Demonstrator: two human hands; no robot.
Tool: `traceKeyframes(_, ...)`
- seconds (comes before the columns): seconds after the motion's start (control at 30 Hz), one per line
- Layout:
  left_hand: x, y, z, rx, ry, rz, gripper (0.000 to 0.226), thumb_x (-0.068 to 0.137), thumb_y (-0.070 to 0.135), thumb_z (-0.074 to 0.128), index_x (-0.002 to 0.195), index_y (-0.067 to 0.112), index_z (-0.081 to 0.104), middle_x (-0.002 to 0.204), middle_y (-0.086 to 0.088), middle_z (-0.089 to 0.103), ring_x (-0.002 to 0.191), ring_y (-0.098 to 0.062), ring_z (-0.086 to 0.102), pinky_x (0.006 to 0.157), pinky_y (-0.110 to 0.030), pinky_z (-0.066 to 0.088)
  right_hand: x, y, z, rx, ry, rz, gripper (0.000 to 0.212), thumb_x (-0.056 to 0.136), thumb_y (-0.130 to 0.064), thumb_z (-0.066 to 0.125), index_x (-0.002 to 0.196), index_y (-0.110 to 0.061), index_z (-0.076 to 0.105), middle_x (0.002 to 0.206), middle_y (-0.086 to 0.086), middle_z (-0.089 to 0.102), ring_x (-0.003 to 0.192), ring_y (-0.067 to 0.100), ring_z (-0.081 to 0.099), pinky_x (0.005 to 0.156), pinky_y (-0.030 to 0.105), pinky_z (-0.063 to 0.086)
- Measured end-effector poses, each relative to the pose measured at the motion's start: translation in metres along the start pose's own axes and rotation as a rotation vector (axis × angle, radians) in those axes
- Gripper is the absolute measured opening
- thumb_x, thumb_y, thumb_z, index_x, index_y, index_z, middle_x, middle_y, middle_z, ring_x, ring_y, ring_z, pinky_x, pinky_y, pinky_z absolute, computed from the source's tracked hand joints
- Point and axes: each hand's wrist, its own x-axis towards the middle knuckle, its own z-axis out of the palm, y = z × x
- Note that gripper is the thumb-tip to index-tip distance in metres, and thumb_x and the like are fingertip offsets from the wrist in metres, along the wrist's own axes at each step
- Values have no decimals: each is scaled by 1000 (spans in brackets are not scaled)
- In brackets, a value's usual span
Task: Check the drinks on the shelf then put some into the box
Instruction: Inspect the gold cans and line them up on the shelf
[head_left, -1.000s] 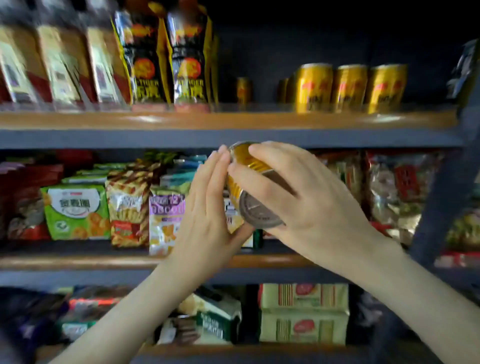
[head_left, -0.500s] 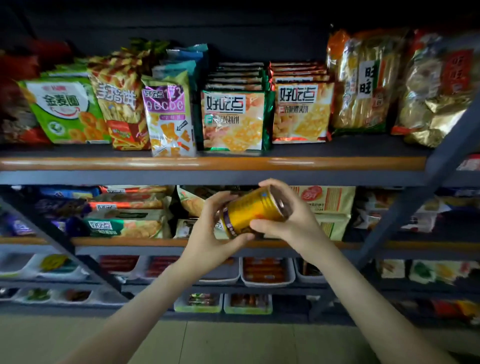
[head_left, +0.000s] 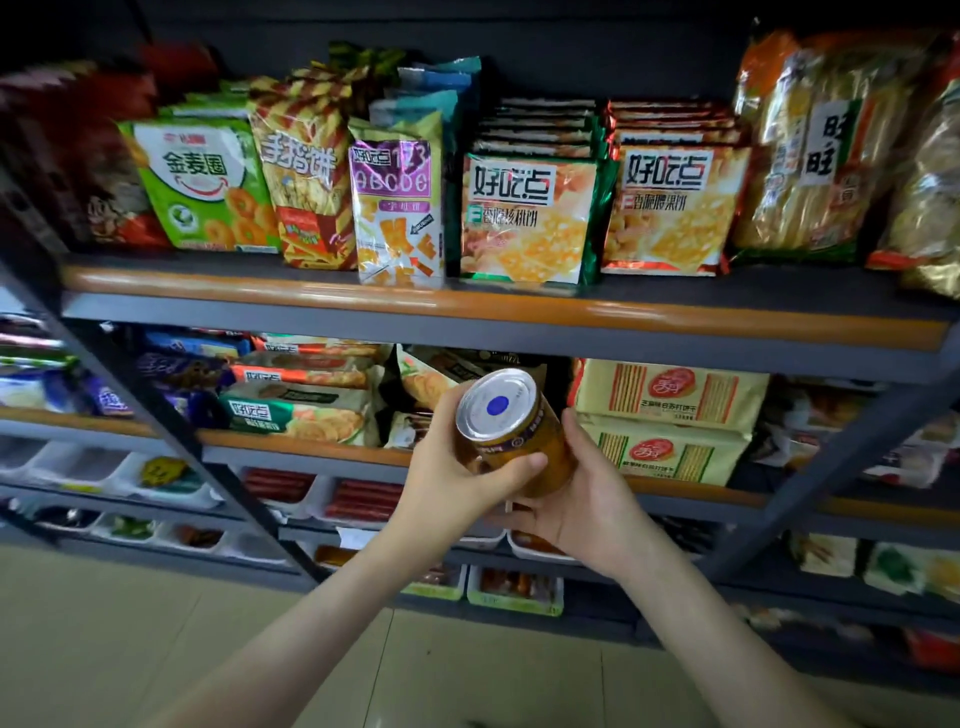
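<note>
A gold drink can is held in front of the shelves, tilted so its silver end with a blue dot faces me. My left hand grips it from the left, thumb across the can's front. My right hand cups it from the right and below, fingers curled behind it. No box is in view, and no other drink cans show.
Snack bags fill the upper shelf with its orange edge strip. Biscuit packs lie on the middle shelf. Trays of packaged food sit lower down. A dark diagonal brace crosses at right. Beige floor tiles are below.
My view has dropped from the can shelf to the lower snack shelves. Both hands brought the can down and turned it, so its flat silver end now faces me.
</note>
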Motion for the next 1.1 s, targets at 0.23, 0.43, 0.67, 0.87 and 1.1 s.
traceKeyframes(0.23, 11, 9, -9, 81, 54, -228, 66, 49, 63, 77, 105, 33, 60, 91, 12, 74, 88, -8, 71, 78, -39, 60, -3, 2, -2, -67, 10, -46, 90, 52, -31, 94, 131, -15, 53, 120, 15, 66, 108, 35, 65, 81, 45, 57)
traceKeyframes(0.43, 19, 20, -22, 416, -49, -124, 63, 67, 79, 61, 103, 27, 59, 94, 10, 69, 86, -2, 65, 81, -32, 55, -12, -8, 11, -22, 130, -31, 49, 82, -37, 58, 121, -8, 56, 101, 21, 66, 66, 30, 65, 50, 28, 55)
traceKeyframes(0.67, 40, 36, -47, 839, -411, 535, 85, 83, 47, 70, 152, 28, 23, 157, 1, 25, 145, -12, 24, 117, -33, 26, -16, -29, 11, -130, 73, 63, 61, 83, -52, 47, 116, -3, 61, 92, 28, 64, 36, 22, 51, 28, 19, 35)
traceKeyframes(0.87, 46, 51, -35, 1204, -325, 951, 70, 74, 60, 63, 123, 11, 58, 106, -4, 68, 94, -22, 65, 85, -30, 46, -20, -56, 20, -400, 88, 167, 72, 80, -65, 40, 119, -6, 56, 82, 29, 65, 38, 25, 53, 32, 20, 39)
traceKeyframes(1.1, 51, 71, -18, 290, -262, -154, 72, 57, 67, 66, 107, 15, 64, 96, -7, 74, 85, -19, 71, 81, -37, 57, -33, -80, 40, -794, 205, -281, 60, 77, -51, 53, 130, -24, 50, 121, 1, 63, 103, 12, 63, 75, 27, 54)
